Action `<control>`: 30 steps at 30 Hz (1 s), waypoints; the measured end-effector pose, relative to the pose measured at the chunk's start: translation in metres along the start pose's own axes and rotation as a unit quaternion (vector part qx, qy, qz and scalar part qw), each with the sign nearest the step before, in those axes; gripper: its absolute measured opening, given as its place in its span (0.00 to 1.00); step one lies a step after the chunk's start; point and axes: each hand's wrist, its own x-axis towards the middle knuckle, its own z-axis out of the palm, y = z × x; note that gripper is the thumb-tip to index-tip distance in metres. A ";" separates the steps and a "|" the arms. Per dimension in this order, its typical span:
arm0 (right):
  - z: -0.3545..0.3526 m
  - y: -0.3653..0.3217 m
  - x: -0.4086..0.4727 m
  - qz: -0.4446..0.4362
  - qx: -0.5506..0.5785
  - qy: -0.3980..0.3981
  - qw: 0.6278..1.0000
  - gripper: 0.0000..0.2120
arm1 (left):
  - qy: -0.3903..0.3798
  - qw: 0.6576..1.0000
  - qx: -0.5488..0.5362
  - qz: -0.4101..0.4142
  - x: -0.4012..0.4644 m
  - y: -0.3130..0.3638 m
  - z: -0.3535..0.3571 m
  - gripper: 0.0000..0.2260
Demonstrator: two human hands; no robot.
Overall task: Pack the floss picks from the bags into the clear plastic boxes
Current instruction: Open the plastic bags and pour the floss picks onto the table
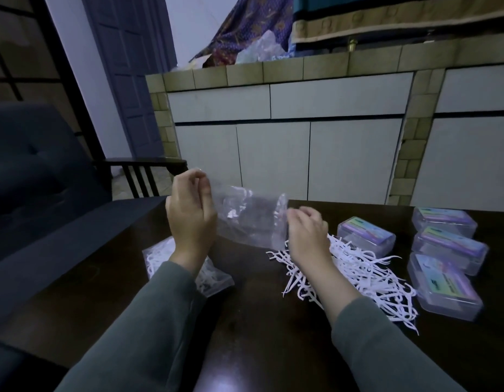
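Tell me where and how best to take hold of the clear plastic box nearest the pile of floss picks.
Grip the clear plastic box across its two long side walls, coming from above. It lies flat on the table, lid up and apparently closed, so the top gives no hold, while both long sides seem reachable. Its near long side borders the floss picks, so lower the fingers there carefully.
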 end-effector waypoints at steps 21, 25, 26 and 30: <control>0.007 0.023 0.013 0.028 0.215 0.160 0.963 0.09 | -0.164 0.885 -0.109 -0.421 -0.018 -0.029 0.031 0.13; 0.005 0.028 0.015 0.026 0.178 0.152 0.972 0.13 | -0.223 0.874 -0.066 -0.426 -0.021 -0.031 0.028 0.12; 0.007 0.027 0.015 0.023 0.170 0.151 0.974 0.13 | -0.230 0.895 -0.008 -0.383 -0.023 -0.033 0.026 0.11; 0.020 0.018 0.012 0.020 0.129 0.092 0.987 0.16 | -0.238 0.901 0.136 -0.335 -0.022 -0.048 0.008 0.08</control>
